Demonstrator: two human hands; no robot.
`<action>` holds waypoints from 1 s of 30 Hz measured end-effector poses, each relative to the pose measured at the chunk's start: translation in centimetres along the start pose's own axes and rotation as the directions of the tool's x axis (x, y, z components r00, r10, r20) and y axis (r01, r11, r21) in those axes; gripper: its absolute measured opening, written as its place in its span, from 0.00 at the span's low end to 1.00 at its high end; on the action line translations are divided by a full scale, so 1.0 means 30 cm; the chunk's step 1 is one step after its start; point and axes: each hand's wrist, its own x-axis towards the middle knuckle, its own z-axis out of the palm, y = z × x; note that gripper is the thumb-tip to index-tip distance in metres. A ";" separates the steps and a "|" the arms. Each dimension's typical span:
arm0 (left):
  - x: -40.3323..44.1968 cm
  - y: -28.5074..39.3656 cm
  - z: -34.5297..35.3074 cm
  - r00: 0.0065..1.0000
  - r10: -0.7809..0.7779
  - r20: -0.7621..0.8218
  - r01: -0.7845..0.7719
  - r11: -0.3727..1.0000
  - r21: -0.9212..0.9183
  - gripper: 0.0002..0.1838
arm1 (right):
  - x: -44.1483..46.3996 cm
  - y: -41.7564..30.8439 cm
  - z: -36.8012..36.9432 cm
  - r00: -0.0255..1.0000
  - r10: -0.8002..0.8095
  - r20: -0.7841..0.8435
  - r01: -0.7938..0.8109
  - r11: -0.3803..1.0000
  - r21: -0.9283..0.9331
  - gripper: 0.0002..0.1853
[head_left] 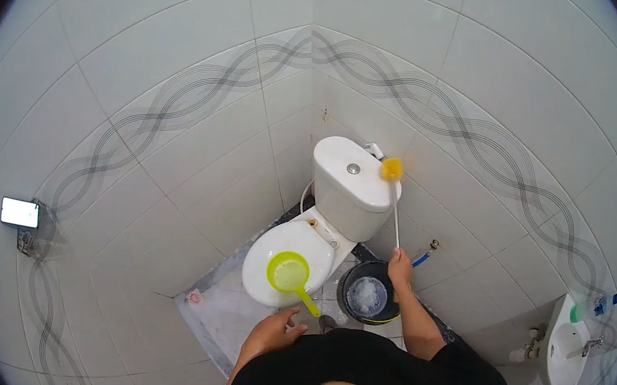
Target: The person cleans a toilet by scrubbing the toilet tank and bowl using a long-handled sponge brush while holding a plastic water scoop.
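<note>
My right hand (400, 269) is wrapped round the long thin handle of a brush with a yellow head (392, 169). The brush head is up beside the cistern (349, 180) of the white toilet. Below that hand stands a black bucket (349, 303) of foamy water. My left hand (277, 330) has its fingers apart and holds nothing. It is near the green handle of a dipper (288, 272), which rests on the closed toilet lid (256, 263).
A phone (19, 212) sits in a holder on the left wall. A blue hose (423, 259) meets a tap on the right wall. At the lower right is a small washbasin (564, 346) with a bottle by it. A pink drain cover (196, 297) lies on the floor.
</note>
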 end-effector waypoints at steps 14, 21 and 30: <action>-0.016 -0.009 -0.001 0.999 -0.053 0.005 0.053 0.996 -0.074 0.30 | 0.184 -0.310 -0.031 0.968 -0.231 0.102 0.247 0.950 -0.194 0.17; -0.011 -0.006 0.012 0.996 -0.086 -0.027 0.085 0.995 -0.058 0.30 | 0.219 -0.364 0.043 0.956 -0.232 0.179 0.273 0.928 -0.254 0.18; -0.011 -0.011 0.010 0.998 -0.059 -0.038 0.056 0.996 -0.074 0.29 | 0.011 -0.092 -0.046 0.998 -0.059 -0.036 0.059 0.998 0.006 0.19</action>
